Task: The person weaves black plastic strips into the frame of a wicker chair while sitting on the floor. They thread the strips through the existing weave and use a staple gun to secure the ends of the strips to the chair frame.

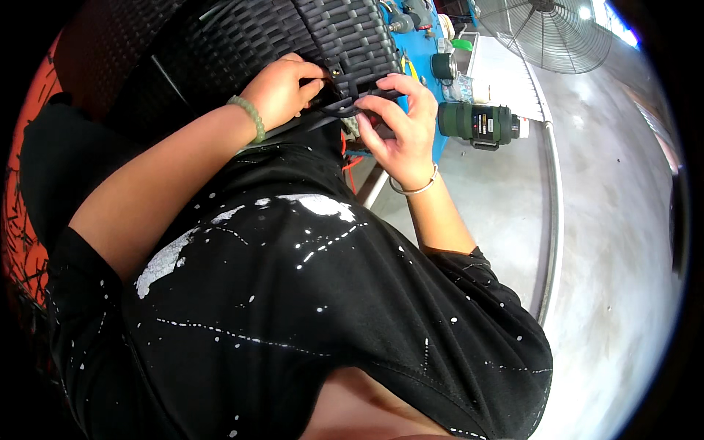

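Head view: the right hand (400,139) pinches a black strand (342,114) at the edge of the black wicker panel (356,40), where even tension should prevent twisting; the left hand's (281,94) grip is indeterminable.

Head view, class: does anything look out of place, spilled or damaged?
Dark strips lie scattered across the orange surface at far left, looking like untidy scraps. At the right hand, a black strand loops outside the weave, seemingly unwoven.
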Action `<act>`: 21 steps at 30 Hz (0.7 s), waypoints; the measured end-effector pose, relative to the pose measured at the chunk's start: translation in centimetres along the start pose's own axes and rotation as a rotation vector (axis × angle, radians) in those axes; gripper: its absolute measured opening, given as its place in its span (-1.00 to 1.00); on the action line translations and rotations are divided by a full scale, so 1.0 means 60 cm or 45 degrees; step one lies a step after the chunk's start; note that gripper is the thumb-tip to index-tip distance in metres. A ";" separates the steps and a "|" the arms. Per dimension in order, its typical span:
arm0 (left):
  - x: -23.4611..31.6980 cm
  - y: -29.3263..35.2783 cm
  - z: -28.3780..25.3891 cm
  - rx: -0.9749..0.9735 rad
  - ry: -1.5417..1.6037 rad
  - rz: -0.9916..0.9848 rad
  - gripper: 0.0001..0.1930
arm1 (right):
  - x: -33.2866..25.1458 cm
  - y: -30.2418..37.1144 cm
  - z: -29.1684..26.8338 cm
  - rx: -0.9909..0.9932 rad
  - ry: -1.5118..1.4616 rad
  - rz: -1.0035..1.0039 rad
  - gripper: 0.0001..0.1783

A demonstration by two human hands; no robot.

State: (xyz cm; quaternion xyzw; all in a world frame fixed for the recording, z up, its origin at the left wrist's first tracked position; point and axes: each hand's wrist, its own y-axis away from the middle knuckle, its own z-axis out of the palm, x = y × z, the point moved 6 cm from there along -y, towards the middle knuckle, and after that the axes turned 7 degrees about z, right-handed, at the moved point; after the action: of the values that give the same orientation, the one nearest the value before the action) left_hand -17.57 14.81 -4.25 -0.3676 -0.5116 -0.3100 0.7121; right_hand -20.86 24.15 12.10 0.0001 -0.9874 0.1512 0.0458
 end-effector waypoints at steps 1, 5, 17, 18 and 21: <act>0.005 0.002 0.000 -0.001 -0.017 -0.021 -0.79 | 0.002 0.004 0.000 -0.008 -0.034 -0.005 -0.72; 0.023 0.007 -0.002 -0.055 -0.025 -0.102 -0.80 | -0.001 0.006 -0.004 -0.002 0.017 -0.015 -0.72; -0.014 0.000 0.013 -0.094 0.305 -0.322 -0.81 | 0.004 0.013 -0.003 0.088 -0.056 -0.017 -0.72; -0.014 -0.001 0.015 -0.105 0.317 -0.331 -0.78 | 0.003 0.013 -0.004 0.086 -0.057 -0.011 -0.72; -0.017 -0.007 0.029 -0.116 0.388 -0.332 -0.79 | 0.001 0.014 -0.004 0.098 -0.068 -0.003 -0.71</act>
State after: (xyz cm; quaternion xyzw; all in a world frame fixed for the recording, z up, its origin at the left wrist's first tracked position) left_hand -19.08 16.08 -4.77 -0.2788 -0.4267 -0.4744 0.7177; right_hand -20.89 25.03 12.10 0.0070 -0.9817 0.1891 0.0194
